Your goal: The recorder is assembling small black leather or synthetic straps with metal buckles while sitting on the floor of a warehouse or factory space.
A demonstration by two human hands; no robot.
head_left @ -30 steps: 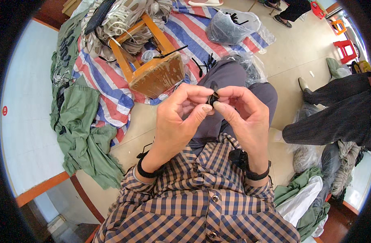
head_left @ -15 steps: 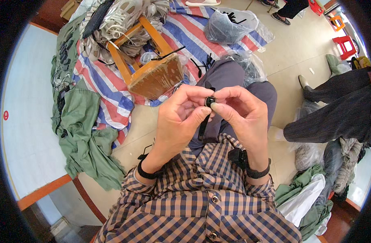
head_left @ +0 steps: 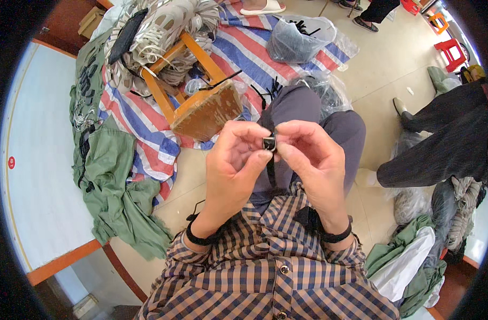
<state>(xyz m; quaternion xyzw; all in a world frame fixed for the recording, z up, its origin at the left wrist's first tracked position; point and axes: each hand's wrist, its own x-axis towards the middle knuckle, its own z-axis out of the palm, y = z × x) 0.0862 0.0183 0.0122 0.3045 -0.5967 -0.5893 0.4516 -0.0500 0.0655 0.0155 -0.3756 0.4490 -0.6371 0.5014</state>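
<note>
Between my two hands, above my lap, is a small shiny black buckle (head_left: 269, 143). A black strap (head_left: 271, 172) hangs down below it toward my shirt. My left hand (head_left: 232, 168) pinches the buckle's left side with thumb and forefinger. From the right, my right hand (head_left: 316, 160) has its thumb and forefinger closed at the buckle's edge, where a bit of black strap shows. The fingertips hide part of the buckle, so how the strap runs through it cannot be made out.
An overturned wooden stool (head_left: 209, 112) lies on a striped sheet (head_left: 230, 45) beside a heap of pale straps (head_left: 158, 26). Clear bags (head_left: 286, 42) of black pieces stand ahead. Green cloth (head_left: 113, 181) lies at left. Another person's dark-clothed leg (head_left: 441, 144) is at right.
Both hands have come slightly lower and the buckle has turned and shifted a little left. The strap end that stuck up above it shows less now.
</note>
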